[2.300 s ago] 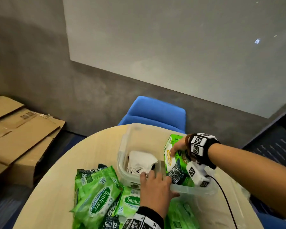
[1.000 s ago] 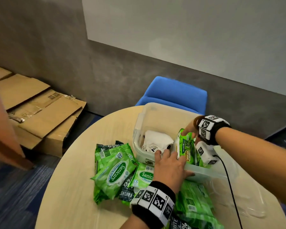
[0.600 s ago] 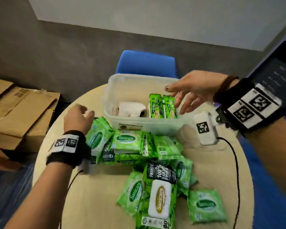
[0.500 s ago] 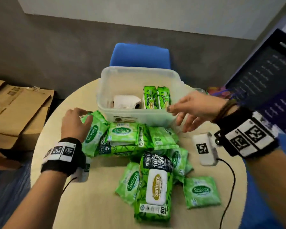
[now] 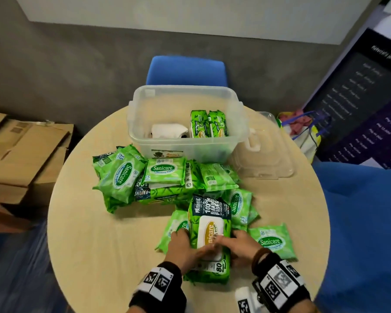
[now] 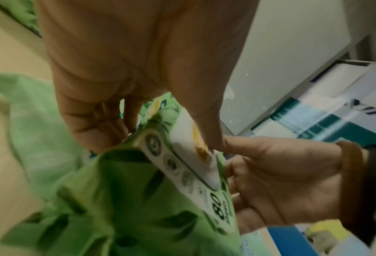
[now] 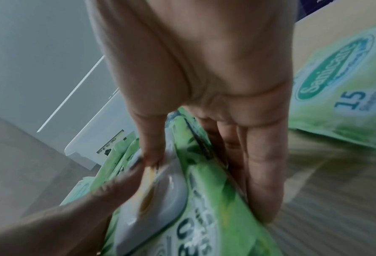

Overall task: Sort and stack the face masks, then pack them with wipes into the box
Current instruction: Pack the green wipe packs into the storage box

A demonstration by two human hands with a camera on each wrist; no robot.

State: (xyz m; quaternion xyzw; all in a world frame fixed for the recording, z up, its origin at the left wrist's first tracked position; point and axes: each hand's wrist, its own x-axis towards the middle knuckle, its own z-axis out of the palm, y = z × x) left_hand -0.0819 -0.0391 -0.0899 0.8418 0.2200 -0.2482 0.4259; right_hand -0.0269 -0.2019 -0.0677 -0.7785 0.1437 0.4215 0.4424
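A large green pack of wipes [image 5: 209,224] with a white flip lid lies near the table's front edge. My left hand [image 5: 182,246] grips its left side, thumb on the lid and fingers along the edge [image 6: 99,128]. My right hand [image 5: 239,247] grips its right side, thumb on the lid [image 7: 152,152], fingers down the side. The clear plastic box [image 5: 185,143] stands at the far side of the table. Inside it are white face masks [image 5: 168,130] on the left and two upright wipe packs [image 5: 209,124] on the right.
Several smaller green wipe packs [image 5: 163,175] lie heaped between the box and my hands, one [image 5: 272,241] just right of my right hand. The clear lid [image 5: 264,154] lies right of the box. Blue chairs [image 5: 186,70] stand behind and right; flattened cardboard [image 5: 20,154] lies left.
Both hands left the box and the far pile and came down to the table's front, where they now hold the large wipe pack from both sides. The head view tilted down.
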